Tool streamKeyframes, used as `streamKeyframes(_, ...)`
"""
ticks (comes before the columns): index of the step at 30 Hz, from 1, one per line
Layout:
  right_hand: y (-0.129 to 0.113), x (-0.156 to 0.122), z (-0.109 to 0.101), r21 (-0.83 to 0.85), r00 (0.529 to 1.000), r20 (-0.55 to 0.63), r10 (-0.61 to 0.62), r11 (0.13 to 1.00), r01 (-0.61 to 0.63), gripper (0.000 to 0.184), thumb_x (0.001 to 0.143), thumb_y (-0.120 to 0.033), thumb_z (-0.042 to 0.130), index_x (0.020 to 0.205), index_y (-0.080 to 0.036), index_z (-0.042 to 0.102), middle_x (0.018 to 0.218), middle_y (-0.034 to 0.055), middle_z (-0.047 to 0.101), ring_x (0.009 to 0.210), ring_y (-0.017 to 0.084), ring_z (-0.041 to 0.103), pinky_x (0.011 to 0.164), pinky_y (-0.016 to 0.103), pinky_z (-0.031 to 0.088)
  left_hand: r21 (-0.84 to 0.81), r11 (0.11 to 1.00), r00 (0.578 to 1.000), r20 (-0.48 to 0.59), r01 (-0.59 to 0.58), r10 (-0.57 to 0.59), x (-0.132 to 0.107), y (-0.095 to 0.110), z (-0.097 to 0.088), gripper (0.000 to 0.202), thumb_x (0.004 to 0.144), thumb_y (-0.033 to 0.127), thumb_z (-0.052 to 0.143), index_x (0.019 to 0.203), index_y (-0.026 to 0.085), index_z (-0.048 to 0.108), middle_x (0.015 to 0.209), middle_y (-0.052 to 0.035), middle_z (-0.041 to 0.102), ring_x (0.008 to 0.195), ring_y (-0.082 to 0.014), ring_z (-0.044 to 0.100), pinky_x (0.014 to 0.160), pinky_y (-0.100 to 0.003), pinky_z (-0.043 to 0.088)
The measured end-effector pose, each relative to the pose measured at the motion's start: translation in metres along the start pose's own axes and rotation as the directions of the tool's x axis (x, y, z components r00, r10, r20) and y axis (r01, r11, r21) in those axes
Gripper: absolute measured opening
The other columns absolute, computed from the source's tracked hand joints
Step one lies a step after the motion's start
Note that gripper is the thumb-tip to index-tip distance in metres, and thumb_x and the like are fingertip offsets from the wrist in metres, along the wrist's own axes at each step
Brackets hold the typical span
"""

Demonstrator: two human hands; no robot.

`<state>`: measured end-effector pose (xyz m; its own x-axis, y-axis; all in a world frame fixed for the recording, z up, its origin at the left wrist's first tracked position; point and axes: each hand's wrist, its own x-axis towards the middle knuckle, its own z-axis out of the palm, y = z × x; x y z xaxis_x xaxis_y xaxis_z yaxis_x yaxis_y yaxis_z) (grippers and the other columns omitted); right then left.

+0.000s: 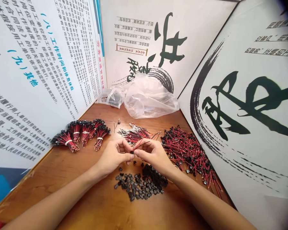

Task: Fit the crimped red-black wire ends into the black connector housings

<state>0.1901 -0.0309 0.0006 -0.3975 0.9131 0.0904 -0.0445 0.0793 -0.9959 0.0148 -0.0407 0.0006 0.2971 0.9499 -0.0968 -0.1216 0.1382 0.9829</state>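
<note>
L hand, R hand pinch wire; bagged parts

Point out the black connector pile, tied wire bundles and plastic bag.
Black connector pile (140, 187): head view, heap's middle.
Tied wire bundles (85, 134): head view, middle bundle.
Plastic bag (148, 97): head view, crumpled middle.

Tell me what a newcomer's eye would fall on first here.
First, the left hand and right hand meeting over the middle of the wooden table, pinching a red-and-black wire between them. Around them lie a pile of small black plastic pieces just below, tied wire bundles to the left and a loose heap of wires to the right. Big black brush calligraphy on the white panels walls it all in.
</note>
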Motion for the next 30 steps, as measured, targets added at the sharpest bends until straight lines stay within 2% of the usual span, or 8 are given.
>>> streamKeyframes(7,0.0048,-0.0054,0.0077,-0.011,0.996,-0.093,0.01,1.0,-0.011,0.022,0.074,-0.034,0.072,0.068,-0.017,0.06,0.057,-0.0017,0.059,0.047,0.009,0.049,0.045,0.021,0.038,-0.011,1.0,0.999,-0.038,-0.023,0.023,-0.0001,-0.0066,0.0033,0.026,0.062,0.015,0.082,0.067,0.012,0.057,0.063,-0.0018,0.067,0.05,-0.0111,0.06,0.048,-0.022,0.049)
streamKeyframes(14,0.0061,-0.009,0.0089,-0.006,0.993,-0.115,-0.03,1.0,0.03,0.019,0.073,-0.031,0.07,0.067,-0.017,0.059,0.055,-0.0022,0.058,0.047,0.009,0.049,0.046,0.021,0.038,-0.036,0.998,0.996,-0.084,-0.045,0.042,-0.0033,-0.0095,0.0076,0.022,0.06,0.014,0.082,0.067,0.01,0.061,0.06,-0.0022,0.068,0.049,-0.0111,0.061,0.047,-0.021,0.05)
streamKeyframes(18,0.008,-0.0094,0.0058,0.03,0.996,-0.087,0.022,0.999,-0.019,0.021,0.072,-0.031,0.071,0.064,-0.017,0.056,0.052,-0.0037,0.055,0.044,0.008,0.044,0.044,0.021,0.035,-0.022,0.999,0.996,-0.079,-0.039,0.037,-0.004,-0.0073,0.0091,0.019,0.06,0.014,0.081,0.066,0.01,0.064,0.058,-0.0022,0.068,0.047,-0.0098,0.059,0.045,-0.02,0.049)
streamKeyframes(23,0.0092,-0.0079,0.0029,-0.006,0.998,-0.051,0.035,0.999,-0.035,0.023,0.072,-0.032,0.071,0.064,-0.017,0.056,0.053,-0.004,0.054,0.043,0.008,0.044,0.043,0.021,0.035,-0.004,1.0,0.996,-0.085,-0.015,0.015,-0.0032,-0.0073,0.0087,0.02,0.059,0.012,0.081,0.065,0.01,0.062,0.057,-0.0016,0.067,0.044,-0.0083,0.056,0.043,-0.018,0.047)
streamKeyframes(28,0.0037,-0.0053,0.0041,0.011,0.999,0.009,0.051,0.999,-0.051,0.018,0.074,-0.03,0.069,0.074,-0.018,0.056,0.06,-0.0022,0.061,0.047,0.009,0.049,0.046,0.021,0.04,0.035,0.999,0.998,-0.05,-0.026,0.027,0.0002,-0.0062,0.0025,0.025,0.061,0.018,0.082,0.067,0.012,0.059,0.061,-0.0028,0.068,0.048,-0.0105,0.058,0.045,-0.021,0.049)
streamKeyframes(30,0.0017,-0.004,0.0026,-0.01,0.999,-0.007,0.04,0.999,-0.04,0.018,0.074,-0.029,0.07,0.075,-0.017,0.057,0.062,-0.0015,0.061,0.048,0.008,0.05,0.046,0.02,0.039,0.064,0.998,0.999,-0.045,-0.028,0.031,0.0014,-0.0044,0.0009,0.025,0.062,0.02,0.082,0.069,0.012,0.059,0.062,-0.0023,0.066,0.048,-0.0104,0.058,0.045,-0.022,0.049)
